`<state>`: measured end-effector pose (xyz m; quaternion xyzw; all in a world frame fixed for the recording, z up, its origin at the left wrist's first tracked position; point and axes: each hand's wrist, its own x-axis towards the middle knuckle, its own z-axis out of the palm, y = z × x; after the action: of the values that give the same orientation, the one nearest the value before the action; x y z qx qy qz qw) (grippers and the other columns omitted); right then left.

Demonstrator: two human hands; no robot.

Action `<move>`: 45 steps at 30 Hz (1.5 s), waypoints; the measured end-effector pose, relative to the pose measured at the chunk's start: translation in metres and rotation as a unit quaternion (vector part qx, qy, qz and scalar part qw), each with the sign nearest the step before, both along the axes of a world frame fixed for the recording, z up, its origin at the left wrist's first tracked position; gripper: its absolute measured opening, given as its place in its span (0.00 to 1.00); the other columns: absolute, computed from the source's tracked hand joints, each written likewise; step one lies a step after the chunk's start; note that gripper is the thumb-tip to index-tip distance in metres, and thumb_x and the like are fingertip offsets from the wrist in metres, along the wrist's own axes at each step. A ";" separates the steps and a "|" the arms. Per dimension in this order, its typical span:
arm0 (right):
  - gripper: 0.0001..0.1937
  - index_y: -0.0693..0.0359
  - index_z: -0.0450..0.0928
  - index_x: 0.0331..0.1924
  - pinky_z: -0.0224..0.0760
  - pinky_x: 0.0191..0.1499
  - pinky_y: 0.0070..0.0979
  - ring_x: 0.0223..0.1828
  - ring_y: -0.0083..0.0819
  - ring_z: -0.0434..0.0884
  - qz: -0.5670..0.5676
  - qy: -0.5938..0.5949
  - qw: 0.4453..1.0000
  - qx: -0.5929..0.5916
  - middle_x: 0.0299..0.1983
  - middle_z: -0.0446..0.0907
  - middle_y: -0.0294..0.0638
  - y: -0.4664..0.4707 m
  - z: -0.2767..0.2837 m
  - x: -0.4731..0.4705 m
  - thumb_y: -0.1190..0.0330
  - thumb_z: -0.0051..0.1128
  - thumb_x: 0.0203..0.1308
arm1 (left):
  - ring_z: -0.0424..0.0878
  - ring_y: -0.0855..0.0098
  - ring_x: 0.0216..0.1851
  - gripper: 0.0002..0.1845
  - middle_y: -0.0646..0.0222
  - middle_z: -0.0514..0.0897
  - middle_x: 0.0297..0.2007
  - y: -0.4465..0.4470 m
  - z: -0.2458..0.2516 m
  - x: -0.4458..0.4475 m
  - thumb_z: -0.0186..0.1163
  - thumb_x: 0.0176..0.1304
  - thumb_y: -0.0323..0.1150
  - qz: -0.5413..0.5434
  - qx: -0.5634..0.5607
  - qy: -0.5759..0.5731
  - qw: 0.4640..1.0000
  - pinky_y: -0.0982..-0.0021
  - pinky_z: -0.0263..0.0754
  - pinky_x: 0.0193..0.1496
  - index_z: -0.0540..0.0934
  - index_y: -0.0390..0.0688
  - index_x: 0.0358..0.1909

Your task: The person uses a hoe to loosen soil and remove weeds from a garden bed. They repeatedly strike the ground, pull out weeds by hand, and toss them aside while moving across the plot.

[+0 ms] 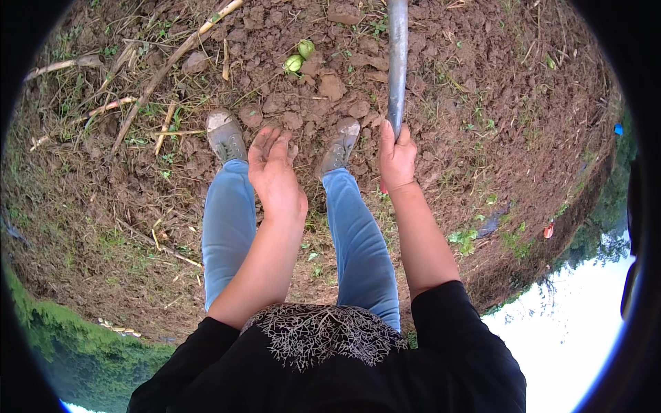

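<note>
My right hand [398, 157] is closed around the near end of a long grey metal pole [397, 62], which runs up past the top edge of the view. A small red thing shows just below that hand. My left hand [272, 160] hangs between my shoes with its fingers loosely bent and apart; nothing is plainly in it, though part of the palm is hidden. Two green fruits or vegetables [299, 57] lie touching on the brown soil, ahead of my feet and left of the pole.
Cloddy soil [361, 77] surrounds my canvas shoes [227, 135]. Dry stalks [170, 72] lie at the upper left, and weeds [465, 240] grow at the right. An orange-red object [548, 230] and a blue one [618, 129] lie far right. Trees stand beyond.
</note>
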<state>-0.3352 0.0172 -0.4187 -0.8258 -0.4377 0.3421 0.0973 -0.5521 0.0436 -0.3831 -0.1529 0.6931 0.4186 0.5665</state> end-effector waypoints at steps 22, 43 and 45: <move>0.36 0.73 0.81 0.50 0.76 0.56 0.46 0.50 0.62 0.85 0.075 -0.072 0.945 -0.310 0.41 0.85 0.66 0.064 -0.030 0.020 0.39 0.50 0.71 | 0.77 0.65 0.61 0.25 0.58 0.75 0.63 0.019 0.007 -0.001 0.60 0.70 0.25 0.048 -0.004 -0.033 0.998 0.63 0.71 0.60 0.69 0.36 0.66; 0.34 0.72 0.83 0.44 0.78 0.46 0.46 0.40 0.59 0.86 0.170 -0.050 0.944 -0.280 0.33 0.84 0.63 0.078 -0.045 -0.056 0.40 0.52 0.70 | 0.79 0.66 0.59 0.21 0.62 0.78 0.59 0.029 0.005 -0.019 0.57 0.71 0.23 0.181 0.017 -0.037 0.983 0.65 0.73 0.61 0.71 0.39 0.64; 0.33 0.73 0.83 0.42 0.79 0.42 0.44 0.35 0.56 0.87 0.155 -0.036 0.944 -0.289 0.29 0.84 0.60 0.065 -0.021 -0.050 0.42 0.54 0.70 | 0.79 0.67 0.59 0.20 0.63 0.78 0.59 0.028 0.008 -0.020 0.57 0.71 0.22 0.187 0.007 -0.030 0.982 0.66 0.73 0.61 0.72 0.39 0.64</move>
<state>-0.3848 0.0820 -0.4400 -0.7524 -0.4456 0.4349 -0.2151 -0.5717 0.0717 -0.3756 -0.2886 0.6319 0.5171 0.5001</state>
